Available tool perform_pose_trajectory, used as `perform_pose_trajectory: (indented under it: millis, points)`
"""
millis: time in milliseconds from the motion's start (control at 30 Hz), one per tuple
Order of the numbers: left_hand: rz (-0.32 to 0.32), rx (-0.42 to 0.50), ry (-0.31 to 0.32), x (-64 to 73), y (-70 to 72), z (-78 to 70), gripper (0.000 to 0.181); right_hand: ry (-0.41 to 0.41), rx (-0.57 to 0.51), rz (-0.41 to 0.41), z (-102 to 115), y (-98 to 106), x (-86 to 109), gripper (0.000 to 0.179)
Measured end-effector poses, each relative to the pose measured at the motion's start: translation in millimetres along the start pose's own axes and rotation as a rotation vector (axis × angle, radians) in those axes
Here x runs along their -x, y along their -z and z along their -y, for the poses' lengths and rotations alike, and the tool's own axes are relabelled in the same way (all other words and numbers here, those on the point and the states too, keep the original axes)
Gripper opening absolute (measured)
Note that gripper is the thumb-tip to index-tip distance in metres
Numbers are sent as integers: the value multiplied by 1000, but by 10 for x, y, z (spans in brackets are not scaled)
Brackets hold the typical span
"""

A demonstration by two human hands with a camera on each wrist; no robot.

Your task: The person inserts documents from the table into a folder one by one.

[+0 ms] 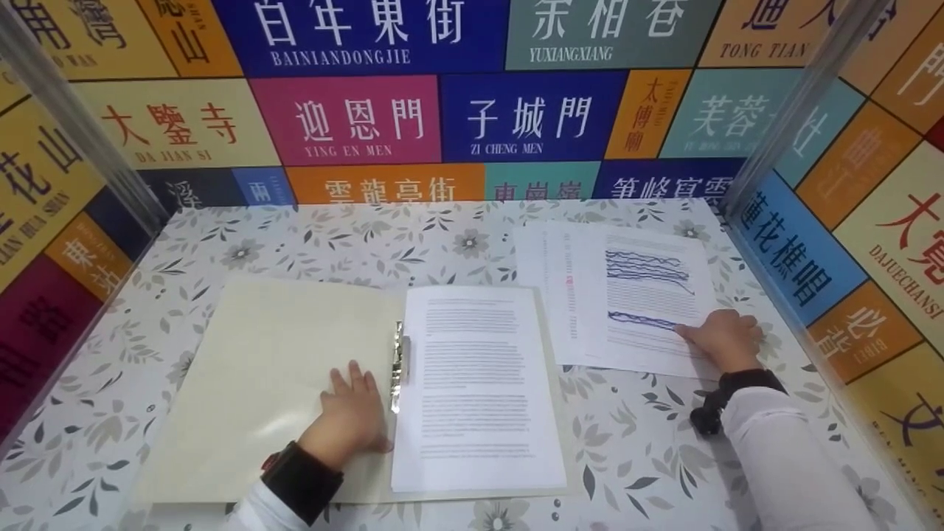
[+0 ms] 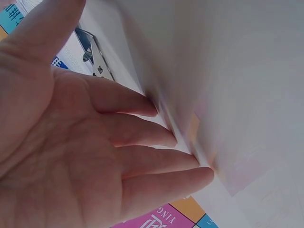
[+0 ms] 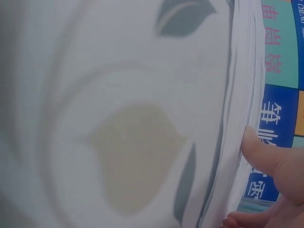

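A cream file folder [image 1: 273, 346] lies spread on the table, a metal clip [image 1: 398, 369] along its spine. Printed sheets [image 1: 476, 383] fill its right side. My left hand [image 1: 350, 417] rests on the bare left cover near the spine, fingers spread; the left wrist view shows the palm with straight fingers [image 2: 147, 166] touching the cover. To the folder's right, loose papers [image 1: 649, 295] lie fanned out, the top one crossed with blue scribbled lines. My right hand [image 1: 726, 339] holds their right edge, thumb on top; the right wrist view shows the thumb [image 3: 261, 149] against the stacked sheet edges.
A table covering with leaves and flowers [image 1: 354, 240] spreads under everything. Panels with coloured blocks of lettering [image 1: 346, 118] stand at the back and both sides. Transparent strips [image 1: 804, 96] run up the corners.
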State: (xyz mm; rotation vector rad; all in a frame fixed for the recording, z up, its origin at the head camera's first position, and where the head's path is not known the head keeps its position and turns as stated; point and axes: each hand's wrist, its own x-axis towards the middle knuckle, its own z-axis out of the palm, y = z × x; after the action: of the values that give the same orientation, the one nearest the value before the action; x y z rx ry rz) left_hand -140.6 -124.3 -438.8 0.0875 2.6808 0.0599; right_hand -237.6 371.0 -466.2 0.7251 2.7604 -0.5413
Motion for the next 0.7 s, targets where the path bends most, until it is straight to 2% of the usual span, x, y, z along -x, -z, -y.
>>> perform_pose_trajectory:
  millis: [167,700]
  points:
    - [0,8,3,-10,-10,6,112,11,60,4,9,17,7,77]
    - [-2,3,0,0,-1,0,112,18,-25,-6,47,-10,0,66]
